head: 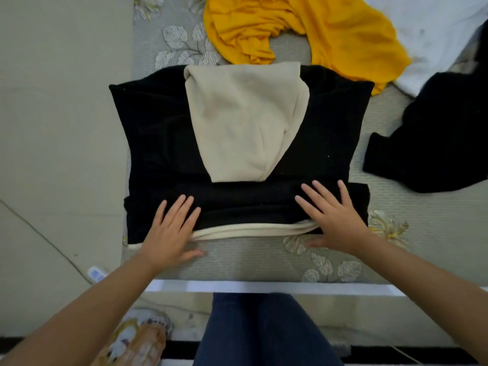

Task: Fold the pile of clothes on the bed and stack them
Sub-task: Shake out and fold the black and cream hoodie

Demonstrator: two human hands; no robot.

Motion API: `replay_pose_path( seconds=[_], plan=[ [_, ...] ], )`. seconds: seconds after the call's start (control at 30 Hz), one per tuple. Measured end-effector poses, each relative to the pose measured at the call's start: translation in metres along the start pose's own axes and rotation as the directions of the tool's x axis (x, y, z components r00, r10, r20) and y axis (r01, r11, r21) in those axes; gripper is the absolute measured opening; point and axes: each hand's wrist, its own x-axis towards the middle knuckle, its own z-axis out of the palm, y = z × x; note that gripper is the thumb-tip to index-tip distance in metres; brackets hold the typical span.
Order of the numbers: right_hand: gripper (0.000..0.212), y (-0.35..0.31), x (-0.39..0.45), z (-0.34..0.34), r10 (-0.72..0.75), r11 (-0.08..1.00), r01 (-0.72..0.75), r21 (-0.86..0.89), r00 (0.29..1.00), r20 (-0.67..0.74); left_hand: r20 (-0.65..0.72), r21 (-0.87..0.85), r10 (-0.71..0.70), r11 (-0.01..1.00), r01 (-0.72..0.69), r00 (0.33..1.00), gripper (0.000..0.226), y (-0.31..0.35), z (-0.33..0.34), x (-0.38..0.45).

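Black garment (163, 133) with beige hood (245, 122) spread on bed (237, 260), lower hem folded up. Left hand (171, 228) and right hand (335, 217) apart, fingers flat, pressing fold. Risk: beige lining slipping out beneath fold; uneven pressure skewing edge.

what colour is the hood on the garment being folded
Beige: the hood lies on the black garment, clear in the head view.

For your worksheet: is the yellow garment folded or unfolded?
Unfolded: the yellow garment lies crumpled on the bed, beyond the black hoodie.
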Motion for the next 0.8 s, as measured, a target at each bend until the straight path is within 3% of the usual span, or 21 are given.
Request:
replay_pose_path(
  seconds=[0.07,0.2,0.27,0.33,0.43,0.63,0.73,0.8],
  plan=[
    [0.109,-0.002,-0.008,0.011,0.08,0.996,-0.078,-0.045,0.995,0.059,-0.081,0.1,-0.022,0.995,0.03,0.996,0.058,0.001,0.013,-0.012],
    [0.067,0.001,-0.01,0.017,0.107,0.994,-0.108,-0.008,0.992,-0.065,-0.202,0.102,-0.154,0.979,0.177,0.967,0.046,-0.004,0.019,-0.01],
    [0.048,0.008,-0.015,0.011,0.064,0.997,-0.057,0.043,0.982,-0.177,-0.171,0.081,-0.12,0.987,0.136,0.978,0.059,-0.006,0.013,-0.007],
    [0.043,0.018,-0.02,-0.002,0.062,0.996,-0.042,0.084,0.963,-0.261,-0.186,0.042,-0.036,0.998,0.045,0.982,0.07,-0.014,0.0,-0.01],
    [0.039,0.031,-0.016,-0.033,0.112,0.993,-0.082,0.089,0.903,-0.415,-0.392,-0.053,0.029,0.997,-0.055,0.92,0.043,-0.033,-0.037,-0.007],
    [0.037,0.048,-0.004,-0.11,0.183,0.982,-0.125,0.14,0.8,-0.571,-0.618,-0.07,0.079,0.985,-0.155,0.783,0.027,-0.04,-0.134,0.005],
    [0.036,0.058,0.011,-0.141,0.25,0.968,-0.202,0.147,0.775,-0.581,-0.616,-0.119,-0.048,0.992,-0.033,0.786,0.026,-0.043,-0.173,0.02],
    [0.034,0.064,0.034,-0.16,0.275,0.96,-0.252,0.121,0.774,-0.57,-0.52,-0.203,-0.277,0.959,0.198,0.808,0.023,-0.05,-0.195,0.043]
  ],
)
